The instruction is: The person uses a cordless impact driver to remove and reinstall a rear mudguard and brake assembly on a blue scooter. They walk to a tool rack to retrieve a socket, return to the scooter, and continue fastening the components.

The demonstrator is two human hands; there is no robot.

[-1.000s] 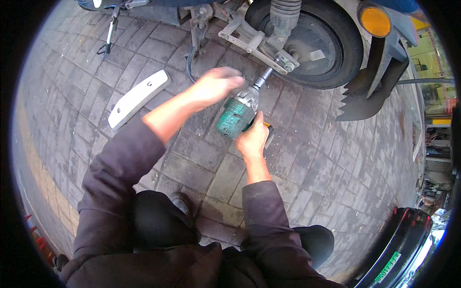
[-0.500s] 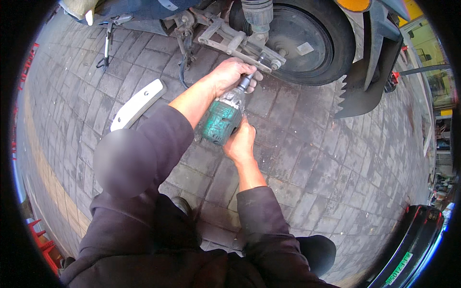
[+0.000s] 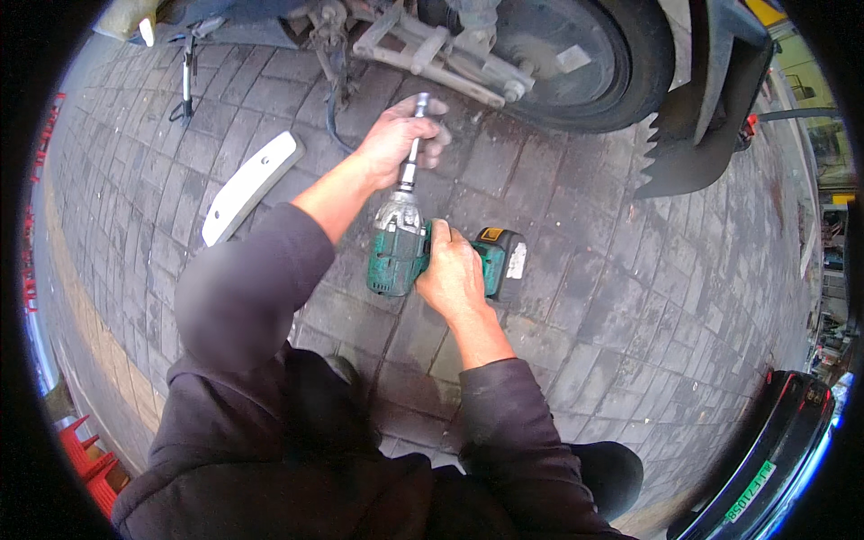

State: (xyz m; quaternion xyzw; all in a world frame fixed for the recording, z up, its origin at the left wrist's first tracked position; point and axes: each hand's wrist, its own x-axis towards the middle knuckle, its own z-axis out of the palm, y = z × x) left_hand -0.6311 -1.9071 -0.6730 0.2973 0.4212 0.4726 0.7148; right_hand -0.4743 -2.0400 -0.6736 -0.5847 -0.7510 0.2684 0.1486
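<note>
My left hand (image 3: 389, 144) is closed around the metal socket extension (image 3: 417, 151) at the nose of a green cordless impact wrench (image 3: 391, 256). My right hand (image 3: 452, 277) grips the wrench's handle, with its black battery (image 3: 507, 270) at the right. The tool points upward, its tip just short of a dirty metal linkage (image 3: 432, 70) beside a scooter's wheel (image 3: 576, 54). Whether anything sits in the socket's tip is too small to tell.
A white curved cover (image 3: 261, 180) with holes lies left on grey pavers (image 3: 594, 279). A scooter stand (image 3: 187, 85) is at upper left, a black toothed mudguard (image 3: 684, 153) at upper right, red plastic objects (image 3: 90, 459) at lower left, a black bumper (image 3: 783, 423) at lower right.
The wrench has drawn back from the linkage and swung leftward, more upright, showing its battery. My left hand moved onto the extension and has shifted slightly left with it since the last frame.
</note>
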